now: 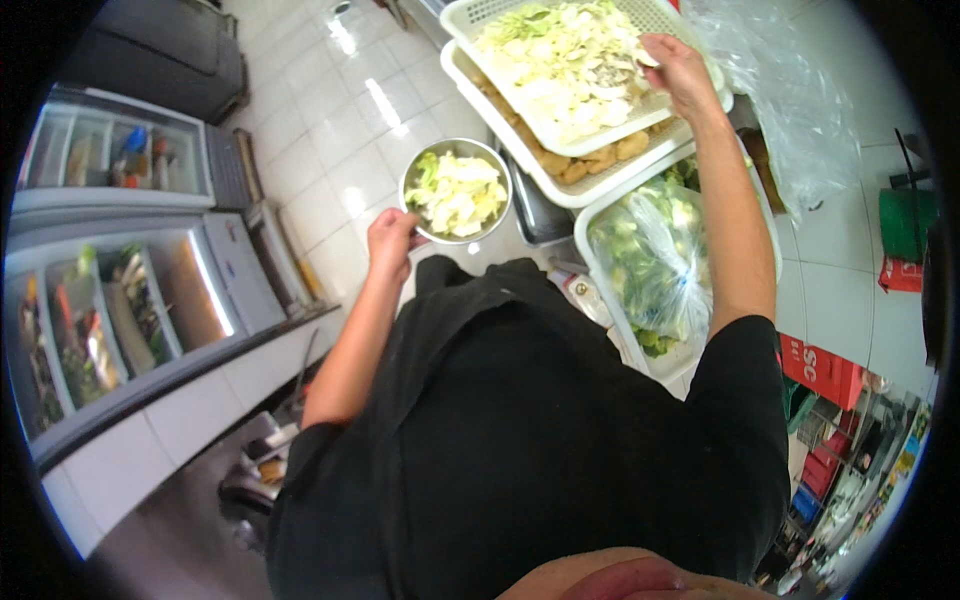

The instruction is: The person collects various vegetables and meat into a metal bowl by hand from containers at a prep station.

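My left hand (393,238) grips the rim of a round metal bowl (506,212), which holds cut cabbage (463,196). At the upper right, my right hand (673,66) pinches a pale piece of cabbage (646,58) over a white perforated basket (551,145). Chopped cabbage (566,71) lies spread in that basket. Beneath it sits a second white basket (487,105) with brown, lumpy food pieces (592,159), whose kind I cannot tell.
Nearer me on the right, a white tub (609,300) holds green vegetables in a tied clear plastic bag (660,255). A dark metal tray (541,217) lies beside the baskets. Glass-topped chest fridges (127,300) line the left. Clear plastic sheeting (802,97) hangs or lies at the upper right.
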The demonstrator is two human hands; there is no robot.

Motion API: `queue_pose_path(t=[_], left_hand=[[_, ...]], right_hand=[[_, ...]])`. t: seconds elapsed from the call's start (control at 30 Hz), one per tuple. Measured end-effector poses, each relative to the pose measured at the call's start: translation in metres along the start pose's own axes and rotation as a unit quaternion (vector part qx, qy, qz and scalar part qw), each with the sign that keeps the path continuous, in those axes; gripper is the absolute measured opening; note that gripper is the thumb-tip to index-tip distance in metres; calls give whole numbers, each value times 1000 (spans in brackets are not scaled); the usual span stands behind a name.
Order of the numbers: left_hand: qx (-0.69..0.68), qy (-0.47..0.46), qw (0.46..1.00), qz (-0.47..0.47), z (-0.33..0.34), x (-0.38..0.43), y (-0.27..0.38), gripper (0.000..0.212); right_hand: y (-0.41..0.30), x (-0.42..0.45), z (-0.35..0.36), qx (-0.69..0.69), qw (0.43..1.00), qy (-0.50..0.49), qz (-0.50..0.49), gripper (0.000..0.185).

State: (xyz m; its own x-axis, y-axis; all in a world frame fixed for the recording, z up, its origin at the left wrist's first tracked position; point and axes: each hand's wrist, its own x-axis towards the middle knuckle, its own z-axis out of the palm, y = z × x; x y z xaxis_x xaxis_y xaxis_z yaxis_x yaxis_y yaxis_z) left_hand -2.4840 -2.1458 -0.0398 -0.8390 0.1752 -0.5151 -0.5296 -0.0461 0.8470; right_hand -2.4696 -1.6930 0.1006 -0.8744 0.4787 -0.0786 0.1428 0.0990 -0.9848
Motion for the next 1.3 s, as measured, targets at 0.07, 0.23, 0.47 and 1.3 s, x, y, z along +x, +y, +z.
queue_pose_path(t=[0.07,0.23,0.47,1.3], left_hand=[[2,7,1000,-2,-1,-2,1,17],[19,9,1000,-4,0,-3,3,18],[6,7,1000,1,-6,-6,-1,18],[-33,-34,999,-8,-64,3,1,14]], right_hand=[[0,5,-10,-54,998,-17,-8,24],[27,14,-21,-512,786,189,-292,30],[20,11,16,-498,858,-60,-110,16],[-32,-130,214,-204,964,-115,-127,30]])
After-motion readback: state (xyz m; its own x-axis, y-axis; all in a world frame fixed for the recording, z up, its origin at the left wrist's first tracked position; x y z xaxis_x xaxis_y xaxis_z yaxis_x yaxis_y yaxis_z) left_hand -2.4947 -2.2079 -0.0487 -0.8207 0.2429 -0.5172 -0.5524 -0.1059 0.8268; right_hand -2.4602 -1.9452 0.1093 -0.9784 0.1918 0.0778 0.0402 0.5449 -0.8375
